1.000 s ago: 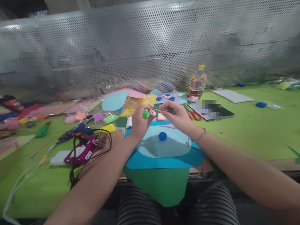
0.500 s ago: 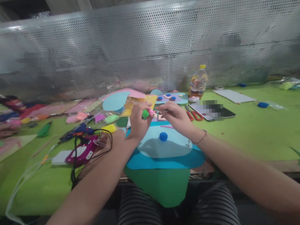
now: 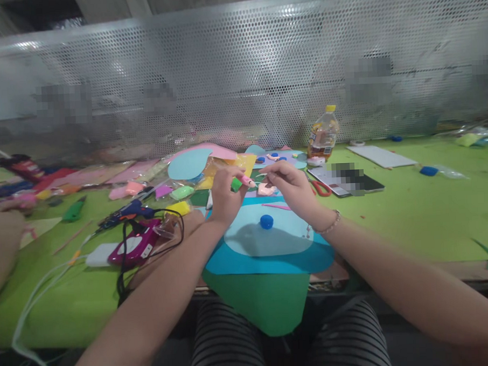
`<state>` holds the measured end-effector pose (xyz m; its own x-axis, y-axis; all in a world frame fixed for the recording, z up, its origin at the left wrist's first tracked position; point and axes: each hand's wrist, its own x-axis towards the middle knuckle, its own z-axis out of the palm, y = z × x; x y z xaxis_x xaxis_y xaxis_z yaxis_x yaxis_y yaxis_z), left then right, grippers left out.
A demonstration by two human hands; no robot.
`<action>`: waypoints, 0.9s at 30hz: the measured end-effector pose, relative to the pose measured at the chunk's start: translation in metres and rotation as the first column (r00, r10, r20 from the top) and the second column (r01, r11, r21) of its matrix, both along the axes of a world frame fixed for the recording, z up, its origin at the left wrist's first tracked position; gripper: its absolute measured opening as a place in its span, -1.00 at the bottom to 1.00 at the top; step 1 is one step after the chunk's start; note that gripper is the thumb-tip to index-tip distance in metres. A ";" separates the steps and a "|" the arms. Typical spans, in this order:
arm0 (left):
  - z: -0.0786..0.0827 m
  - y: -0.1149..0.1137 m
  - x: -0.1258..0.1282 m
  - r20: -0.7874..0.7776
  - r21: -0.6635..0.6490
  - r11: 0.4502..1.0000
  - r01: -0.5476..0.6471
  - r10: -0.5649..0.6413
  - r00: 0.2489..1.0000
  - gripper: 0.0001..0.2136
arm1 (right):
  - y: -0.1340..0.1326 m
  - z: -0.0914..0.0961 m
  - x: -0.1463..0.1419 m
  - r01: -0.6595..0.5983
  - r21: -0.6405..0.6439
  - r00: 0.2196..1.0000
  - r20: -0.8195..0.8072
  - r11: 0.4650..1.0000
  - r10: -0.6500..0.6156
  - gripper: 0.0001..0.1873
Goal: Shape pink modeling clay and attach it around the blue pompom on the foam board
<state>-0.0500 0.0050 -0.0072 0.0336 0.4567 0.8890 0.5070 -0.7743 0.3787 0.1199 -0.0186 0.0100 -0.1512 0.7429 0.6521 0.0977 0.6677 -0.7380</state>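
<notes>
Between the thumb and fingers of my left hand (image 3: 227, 193) is a small pink stick-shaped piece (image 3: 247, 180) with a pale tip, pointing right. Close by on the right, my right hand (image 3: 286, 182) has its fingertips pinched together, and whatever they hold is too small to make out. Below both hands a round blue lump of clay (image 3: 266, 221) sits on a light blue paper shape (image 3: 246, 242). This lies over a darker blue sheet (image 3: 267, 264). A thin pink tool (image 3: 276, 206) rests near my right wrist. A pale pink clay piece (image 3: 265, 189) shows behind the fingers.
Red-handled scissors (image 3: 322, 188), a tablet (image 3: 347, 179) and a bottle (image 3: 323, 133) stand to the right. A glue gun (image 3: 126, 211) and a purple device (image 3: 135, 244) with cables lie left. Another person's arm (image 3: 4, 242) reaches in at far left. A perforated metal panel (image 3: 239, 75) borders the back.
My hands stay nearly in place; the right fingers have shifted slightly away from the pink piece. At far left the other person's arm has come further into view.
</notes>
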 end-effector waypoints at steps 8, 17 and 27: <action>-0.002 0.002 0.001 -0.067 0.094 0.995 -0.030 0.036 0.997 -0.90 | 0.002 -0.003 -0.002 0.001 0.046 0.998 0.065 0.999 -0.004 -0.80; -0.005 0.007 0.000 -0.101 0.240 0.970 -0.049 0.076 0.992 -0.87 | 0.004 -0.004 -0.002 0.004 0.089 0.996 0.092 0.996 -0.012 -0.78; -0.005 0.007 0.000 -0.096 0.222 0.973 -0.062 0.085 0.992 -0.88 | 0.004 -0.005 -0.002 -0.008 0.102 0.992 0.122 0.995 -0.005 -0.78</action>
